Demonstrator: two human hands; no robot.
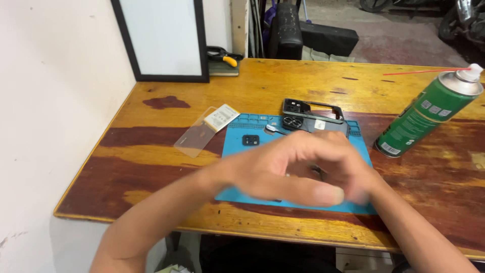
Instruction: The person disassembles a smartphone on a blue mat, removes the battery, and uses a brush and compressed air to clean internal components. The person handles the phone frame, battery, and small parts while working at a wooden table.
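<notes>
My left hand (283, 169) reaches across from the lower left and hovers over the blue work mat (237, 144), blurred, fingers curled together. My right hand (361, 184) comes in from the lower right and meets it over the mat's front right; most of it is hidden behind the left hand. Whether either hand holds something cannot be told. Behind the hands lies a dark phone frame (313, 112) with a camera module part (292, 122) next to it. A small black square part (250, 140) and a thin metal tool (275, 130) rest on the mat.
A green spray can (427, 114) with a red straw stands at the right. A clear screen protector with a sticker (202, 130) lies left of the mat. A black-framed board (161, 40) leans on the wall, with yellow-handled pliers (225, 56) beside it. The wooden table's front edge (151, 222) is near.
</notes>
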